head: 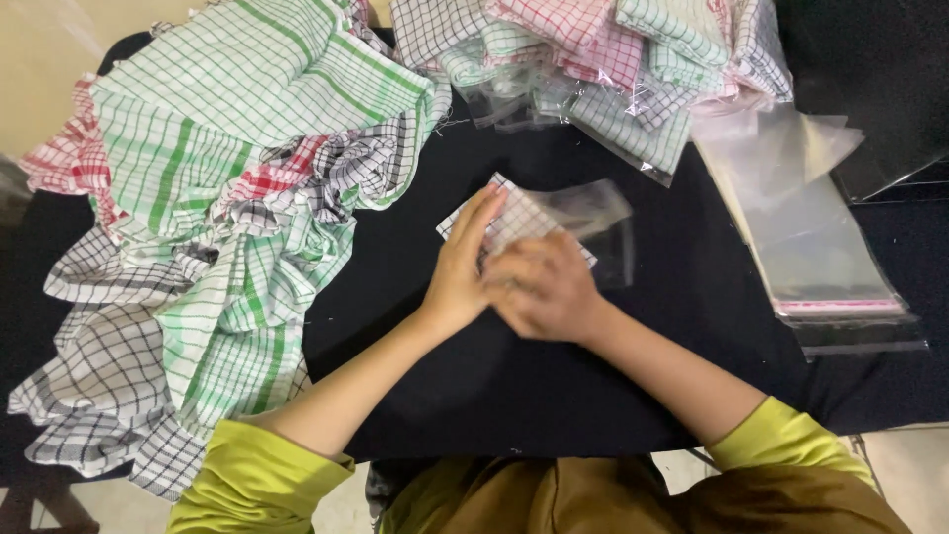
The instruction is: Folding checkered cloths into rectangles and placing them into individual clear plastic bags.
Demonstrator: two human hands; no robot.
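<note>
A small packing workplace, possibly set up in a home. A table with a black cloth [554, 386] holds a large heap of loose checked cloths [217, 198], a pile of folded cloths already in clear bags [603, 59], and a stack of empty clear plastic bags [801, 227].

Cloth: a small folded checked cloth [514, 220], white with thin dark grid lines, flat on the black table near its middle, partly covered by both hands.
Bag: a clear plastic bag [598, 213], crumpled and glossy, lying against the cloth's right edge, its mouth toward the cloth; whether the cloth is partly inside cannot be told.
</note>
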